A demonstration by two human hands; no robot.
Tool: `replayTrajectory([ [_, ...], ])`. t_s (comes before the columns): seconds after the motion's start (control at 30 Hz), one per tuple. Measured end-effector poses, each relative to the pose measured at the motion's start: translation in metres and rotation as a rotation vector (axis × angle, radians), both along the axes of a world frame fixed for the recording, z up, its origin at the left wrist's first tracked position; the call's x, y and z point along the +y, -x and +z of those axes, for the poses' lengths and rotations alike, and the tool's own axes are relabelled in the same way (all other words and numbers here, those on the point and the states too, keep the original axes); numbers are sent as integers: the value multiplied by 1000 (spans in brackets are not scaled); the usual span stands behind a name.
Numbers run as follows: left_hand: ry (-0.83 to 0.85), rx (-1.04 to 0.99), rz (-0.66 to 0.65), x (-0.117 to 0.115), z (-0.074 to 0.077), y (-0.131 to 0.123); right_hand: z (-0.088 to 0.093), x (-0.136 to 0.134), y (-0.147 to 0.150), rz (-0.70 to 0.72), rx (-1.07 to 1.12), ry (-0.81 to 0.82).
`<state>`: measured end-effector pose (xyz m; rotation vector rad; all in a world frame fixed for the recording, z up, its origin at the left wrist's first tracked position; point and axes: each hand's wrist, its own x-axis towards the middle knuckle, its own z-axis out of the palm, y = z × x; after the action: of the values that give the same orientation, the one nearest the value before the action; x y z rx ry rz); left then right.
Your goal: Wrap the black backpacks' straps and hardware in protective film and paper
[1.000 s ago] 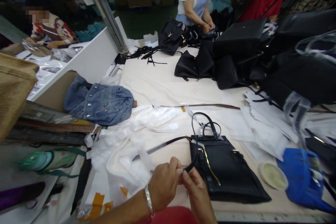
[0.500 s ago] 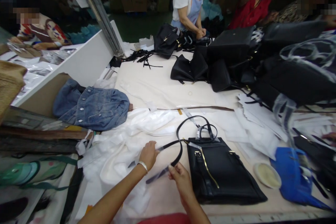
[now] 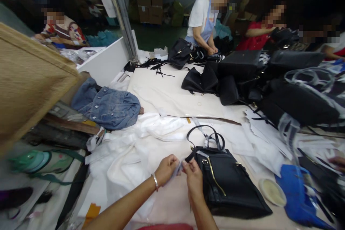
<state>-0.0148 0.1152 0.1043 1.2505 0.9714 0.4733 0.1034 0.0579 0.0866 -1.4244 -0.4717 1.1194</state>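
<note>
I'm watching the left hand pinching one bit of clear plastic, the right hand clamping its fingers onto one black strap. One black zip-front handbag is just lying by the front edge of the table.

Black bag lying flat, gold zip aslant; black strap beside it, clear film by end.

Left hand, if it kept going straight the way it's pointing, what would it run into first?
Past the clear film at its fingers, the left hand would probably meet the black strap at the right hand's fingertips, though depth is unclear.
</note>
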Motion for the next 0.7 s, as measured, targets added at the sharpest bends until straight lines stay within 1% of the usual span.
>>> replayTrajectory([
  [0.03,-54,0,-63,-3,9,2,8,-2,-5,-22,-9,-9],
  [0.07,-149,39,-146,-5,17,6,17,-4,-10,-39,12,-18],
  [0.13,-397,210,-329,-7,24,17,35,-8,-23,-61,109,-42],
  [0.17,-510,312,-406,-7,23,23,44,-9,-30,-79,160,-55],
  [0.2,-596,404,-476,-7,19,31,51,-11,-37,-104,200,-70],
  [0.27,-701,556,-575,-2,4,48,63,-15,-48,-162,239,-105],
  [0.3,-731,618,-598,3,-6,58,68,-17,-52,-183,247,-120],
  [0.33,-756,682,-597,9,-16,68,71,-19,-55,-194,255,-132],
  [0.4,-781,760,-542,25,-34,88,77,-27,-55,-179,285,-146],
  [0.5,-787,789,-454,52,-54,112,85,-48,-48,-95,360,-115],
  [0.57,-781,781,-416,69,-62,119,92,-66,-43,-59,400,-81],
  [0.7,-779,730,-369,97,-71,118,102,-101,-46,-102,371,-58],
])
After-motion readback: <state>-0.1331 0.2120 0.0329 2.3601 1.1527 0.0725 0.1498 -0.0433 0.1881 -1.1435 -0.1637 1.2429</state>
